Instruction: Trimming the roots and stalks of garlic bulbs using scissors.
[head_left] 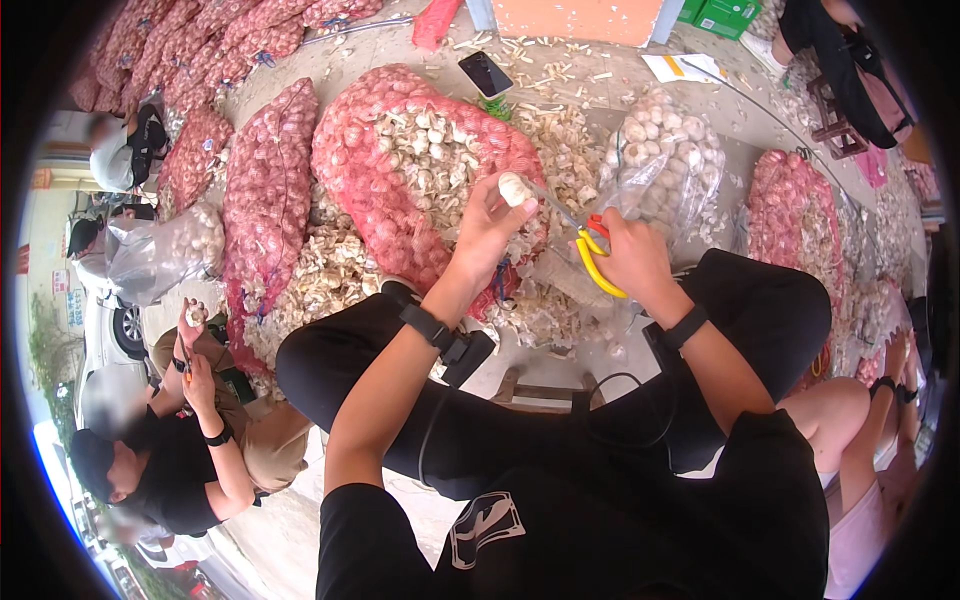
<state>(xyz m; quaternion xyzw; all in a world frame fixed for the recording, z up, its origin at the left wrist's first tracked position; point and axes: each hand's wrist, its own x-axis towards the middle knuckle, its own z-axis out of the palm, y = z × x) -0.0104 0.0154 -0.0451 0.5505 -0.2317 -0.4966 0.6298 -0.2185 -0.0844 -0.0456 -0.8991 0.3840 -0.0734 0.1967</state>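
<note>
A white garlic bulb [514, 189] is pinched in the fingers of my left hand [485, 228], above the open red mesh sack [352, 142] of garlic. My right hand [638, 262] grips shears with yellow and red handles [592, 268]. Their blades point up and left, with the tips close beside the bulb; whether they touch it I cannot tell. Loose garlic bulbs [420, 140] show through the sack's opening. Right of it stands a clear plastic bag [660, 150] filled with pale bulbs. Trimmed stems and skins [560, 145] lie heaped between the two.
A phone [486, 74] lies on the floor past the sack. More full mesh sacks [268, 170] stand at left, and another sack [795, 215] at right. Co-workers sit on both sides; one at left holds a garlic bulb [195, 315]. A wooden stool [540, 392] shows between my legs.
</note>
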